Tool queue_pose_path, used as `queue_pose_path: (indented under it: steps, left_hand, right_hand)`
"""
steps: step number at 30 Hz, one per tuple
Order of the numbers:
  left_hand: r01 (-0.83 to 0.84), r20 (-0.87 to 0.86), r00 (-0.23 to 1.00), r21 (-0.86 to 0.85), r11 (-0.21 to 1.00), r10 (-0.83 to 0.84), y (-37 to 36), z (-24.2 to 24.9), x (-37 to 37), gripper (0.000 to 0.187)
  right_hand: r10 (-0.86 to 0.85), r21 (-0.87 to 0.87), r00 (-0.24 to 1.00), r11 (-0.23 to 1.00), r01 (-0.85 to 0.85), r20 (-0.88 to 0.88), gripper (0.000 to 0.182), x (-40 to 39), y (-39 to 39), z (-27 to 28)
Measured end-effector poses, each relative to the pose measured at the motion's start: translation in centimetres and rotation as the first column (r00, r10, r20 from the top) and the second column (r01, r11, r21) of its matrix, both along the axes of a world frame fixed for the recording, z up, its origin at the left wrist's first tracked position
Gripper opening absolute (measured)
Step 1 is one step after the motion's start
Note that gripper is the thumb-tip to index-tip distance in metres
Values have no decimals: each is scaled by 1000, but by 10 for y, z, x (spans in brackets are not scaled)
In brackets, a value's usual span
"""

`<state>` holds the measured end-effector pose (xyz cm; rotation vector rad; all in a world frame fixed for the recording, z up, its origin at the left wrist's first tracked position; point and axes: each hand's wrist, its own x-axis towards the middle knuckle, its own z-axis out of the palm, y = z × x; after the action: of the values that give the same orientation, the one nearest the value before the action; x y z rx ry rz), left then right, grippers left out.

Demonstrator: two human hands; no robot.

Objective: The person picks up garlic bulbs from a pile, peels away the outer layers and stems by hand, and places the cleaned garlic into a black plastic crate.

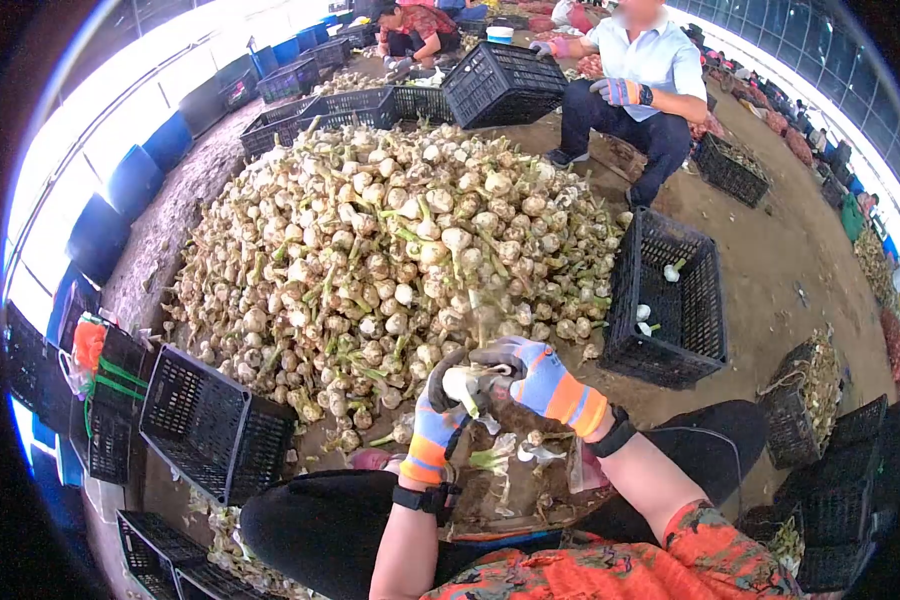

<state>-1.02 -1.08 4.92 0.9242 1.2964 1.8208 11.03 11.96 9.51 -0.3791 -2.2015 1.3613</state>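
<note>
In front of my lap, my left hand [436,425], in a blue and orange glove with dark fingertips, is closed around a garlic bulb [462,386]. The bulb is white, with a green-tinged stem end pointing down. My right hand [545,382], gloved alike, has its fingers bent against the bulb's right side, where loose husk shows; its fingertips are partly hidden. Below my hands lie peeled skins and leaf scraps [495,455]. A large heap of garlic bulbs [390,250] with stems rises just beyond them.
A black crate [715,300] with a few white bulbs stands to the right of the heap. Another black crate [205,425] tilts at the left. Across the heap sits a gloved person [640,90] beside a tipped crate [505,85]. Farther back, another person [417,35] crouches.
</note>
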Motion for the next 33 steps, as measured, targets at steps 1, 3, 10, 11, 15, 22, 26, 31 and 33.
queue_pose_path:
  steps: [1,3,10,11,15,22,26,31,33]
  left_hand:
    - [26,29,999,-10,1000,-25,0,1,0,69]
    - [49,59,997,-17,999,-48,-1,-3,0,69]
    - [61,-22,998,-11,998,-61,-5,-14,0,64]
    - [78,-21,997,14,997,-78,-5,-16,0,62]
    - [110,80,991,2,994,-110,-9,0,1,56]
    - [37,227,972,90,995,-57,-6,-2,-3,48]
    - [35,205,978,64,997,-47,-8,13,5,56]
    - [-5,134,991,60,998,-3,-4,8,6,53]
    - [-34,54,998,62,997,30,-4,4,5,53]
  right_hand:
    - [10,110,997,994,-19,82,32,0,-1,9]
    - [-10,174,965,984,-38,262,27,-3,-4,21]
    - [-61,549,851,788,-279,521,31,-19,1,28]
    - [-69,582,831,745,-326,553,33,-20,0,34]
    - [-6,423,887,880,-214,462,35,-17,5,29]
    - [-200,-183,926,946,267,320,40,-15,21,-25]
    - [-221,150,733,975,163,643,45,0,47,-74]
    - [21,-526,999,850,-36,-35,50,-3,19,-35]
    - [40,-453,998,892,-17,42,46,-8,14,-36]
